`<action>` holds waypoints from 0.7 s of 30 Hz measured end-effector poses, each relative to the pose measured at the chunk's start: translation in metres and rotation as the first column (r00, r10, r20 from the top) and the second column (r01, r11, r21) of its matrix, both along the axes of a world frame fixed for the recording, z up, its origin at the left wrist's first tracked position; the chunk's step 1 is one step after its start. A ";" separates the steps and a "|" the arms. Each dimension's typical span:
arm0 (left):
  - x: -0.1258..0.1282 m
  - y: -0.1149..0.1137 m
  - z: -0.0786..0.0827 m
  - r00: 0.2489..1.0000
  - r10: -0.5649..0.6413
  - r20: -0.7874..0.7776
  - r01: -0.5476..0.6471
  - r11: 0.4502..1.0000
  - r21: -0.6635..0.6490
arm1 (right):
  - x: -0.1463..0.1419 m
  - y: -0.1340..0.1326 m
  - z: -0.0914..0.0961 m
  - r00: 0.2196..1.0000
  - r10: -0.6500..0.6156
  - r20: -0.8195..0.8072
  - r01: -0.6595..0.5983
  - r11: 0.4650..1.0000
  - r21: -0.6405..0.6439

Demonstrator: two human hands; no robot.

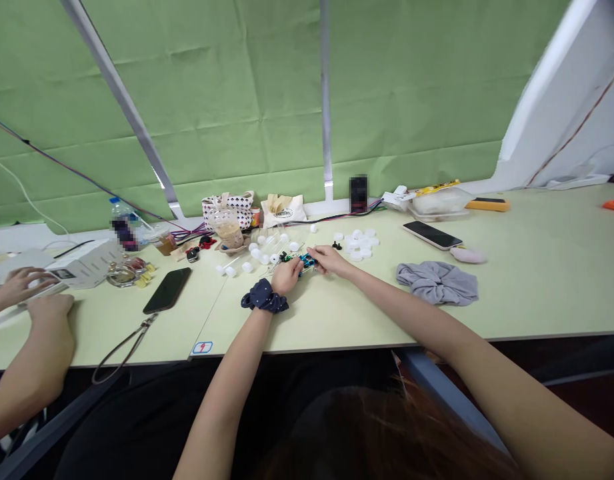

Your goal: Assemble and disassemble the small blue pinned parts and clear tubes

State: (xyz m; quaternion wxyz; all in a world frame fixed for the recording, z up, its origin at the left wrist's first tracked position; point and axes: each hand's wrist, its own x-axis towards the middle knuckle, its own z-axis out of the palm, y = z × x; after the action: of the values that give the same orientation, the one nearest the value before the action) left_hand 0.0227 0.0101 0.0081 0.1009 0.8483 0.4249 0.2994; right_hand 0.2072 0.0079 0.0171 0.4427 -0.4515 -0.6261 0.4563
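Near the middle of the table, both my hands come together over a small cluster of shiny blue pieces (307, 261); their exact kind is too small to tell. My right hand (329, 259) pinches at the right side of the blue pieces with thumb and fingers. Curled in from the left, my left hand (287, 275) is closed, and what its fingertips hold is hidden. A dark dotted scrunchie (265, 297) circles my left wrist. White round caps (357, 245) lie in a group right of my hands. More small white caps (247, 267) and clear tubes (243, 252) lie to the left.
Left are a phone with a strap (167, 291), a plastic drink cup (229, 230) and another person's hands (24, 287) by a white box (87, 263). Right are a second phone (433, 235), a grey fabric band (438, 283) and a clear plastic container (441, 203). Cables (331, 219) run along the back.
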 end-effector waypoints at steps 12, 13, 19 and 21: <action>-0.001 0.001 0.000 0.999 -0.042 -0.011 0.042 0.999 -0.009 | 0.003 0.001 0.003 0.999 -0.050 0.017 0.051 0.999 -0.012; -0.001 0.001 0.001 0.999 -0.043 -0.018 0.043 0.999 -0.013 | 0.004 0.001 0.003 0.999 -0.033 0.038 0.034 0.999 -0.009; -0.003 -0.001 0.004 0.998 -0.008 -0.060 0.006 1.000 -0.018 | 0.009 -0.003 0.005 0.982 0.183 -0.054 -0.172 0.972 0.157; -0.003 0.000 0.003 0.998 -0.015 -0.059 0.014 1.000 -0.017 | 0.008 -0.003 0.004 0.993 0.116 -0.039 -0.110 0.987 0.115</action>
State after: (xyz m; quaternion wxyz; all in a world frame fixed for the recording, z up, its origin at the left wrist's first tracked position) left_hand 0.0200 0.0100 0.0112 0.0973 0.8590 0.4241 0.2699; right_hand 0.2148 0.0052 0.0216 0.4551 -0.3791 -0.6650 0.4549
